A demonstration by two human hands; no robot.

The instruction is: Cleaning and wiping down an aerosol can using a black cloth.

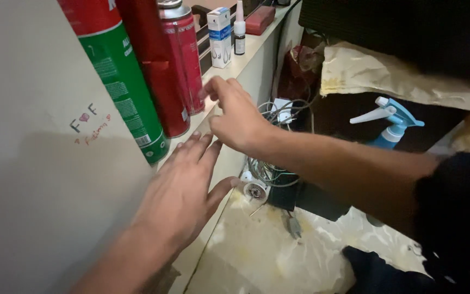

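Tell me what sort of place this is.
Probably a room in a home, used for storage: a ledge holds spray cans and a small dropper bottle, with tangled cables and a blue spray bottle nearby.

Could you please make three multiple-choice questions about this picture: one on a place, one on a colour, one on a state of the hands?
1. Where does the blue spray bottle stand?
A. on the ledge by the cans
B. at the right, below the cream cloth
C. in the left hand

2. What colour is the spray can nearest the camera?
A. green with a red top
B. all blue
C. yellow

3. How is the left hand?
A. closed on a can
B. open, fingers spread flat on the ledge
C. holding a box

Answers: 1 B, it shows under the cloth at the right. 2 A, green body, red upper part. 3 B, the palm lies down and holds nothing, while the right hand reaches toward the red cans.
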